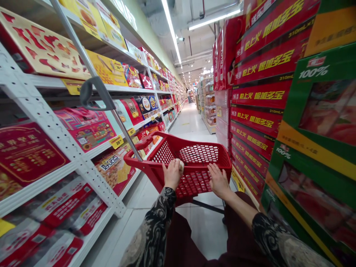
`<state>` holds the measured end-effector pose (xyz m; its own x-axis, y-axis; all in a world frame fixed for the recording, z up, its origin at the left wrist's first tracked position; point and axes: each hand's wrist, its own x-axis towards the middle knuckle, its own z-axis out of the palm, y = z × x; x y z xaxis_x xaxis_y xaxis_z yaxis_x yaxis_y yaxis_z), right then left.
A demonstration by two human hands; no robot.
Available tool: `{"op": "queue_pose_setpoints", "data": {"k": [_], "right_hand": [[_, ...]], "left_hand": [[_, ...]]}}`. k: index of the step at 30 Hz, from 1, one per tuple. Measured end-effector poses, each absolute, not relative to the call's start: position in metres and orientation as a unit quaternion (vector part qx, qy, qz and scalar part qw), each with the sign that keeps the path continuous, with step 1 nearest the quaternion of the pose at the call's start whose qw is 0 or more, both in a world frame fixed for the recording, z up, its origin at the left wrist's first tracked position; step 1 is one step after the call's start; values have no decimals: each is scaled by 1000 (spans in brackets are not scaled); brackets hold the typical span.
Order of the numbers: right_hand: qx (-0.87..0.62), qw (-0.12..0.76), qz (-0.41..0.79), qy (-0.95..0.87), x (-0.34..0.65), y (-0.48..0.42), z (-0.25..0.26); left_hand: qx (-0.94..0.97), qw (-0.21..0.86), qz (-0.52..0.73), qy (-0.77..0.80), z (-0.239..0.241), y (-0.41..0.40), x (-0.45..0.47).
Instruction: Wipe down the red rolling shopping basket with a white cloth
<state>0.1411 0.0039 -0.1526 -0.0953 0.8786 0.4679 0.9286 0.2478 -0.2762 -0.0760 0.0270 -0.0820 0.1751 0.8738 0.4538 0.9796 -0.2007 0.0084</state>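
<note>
A red plastic shopping cart stands in the aisle right before me. My left hand is closed over its near rim, with something small and pale showing at the fingertips that I cannot make out. My right hand rests on the same rim further right, fingers curled over the edge. The cart's basket looks empty. A grey metal pole with a grey handle slants up from the cart's left side toward the upper left. Both my sleeves are dark and patterned.
White shelving with red and yellow gift boxes lines the left side. Stacked red drink cartons and green juice cartons wall the right side closely. The pale tiled aisle floor runs ahead to more distant shelves.
</note>
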Motion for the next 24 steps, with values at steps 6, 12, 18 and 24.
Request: {"op": "queue_pose_setpoints", "data": {"k": [6,12,18,24], "right_hand": [[-595,316,-28,-738,124,-3,-133],[-528,332,18,-782,73,6,-110],[-508,313,-31,-802,52,22,-118],[-518,343,-78,-780,114,22,-137]], "left_hand": [[-793,88,-221,-561,-103,23,-22],[-817,63,-186,-542,-102,24,-48],[-796,127,-93,-585,-96,17,-81],[-770,146,-82,-615,-98,13,-75]]}}
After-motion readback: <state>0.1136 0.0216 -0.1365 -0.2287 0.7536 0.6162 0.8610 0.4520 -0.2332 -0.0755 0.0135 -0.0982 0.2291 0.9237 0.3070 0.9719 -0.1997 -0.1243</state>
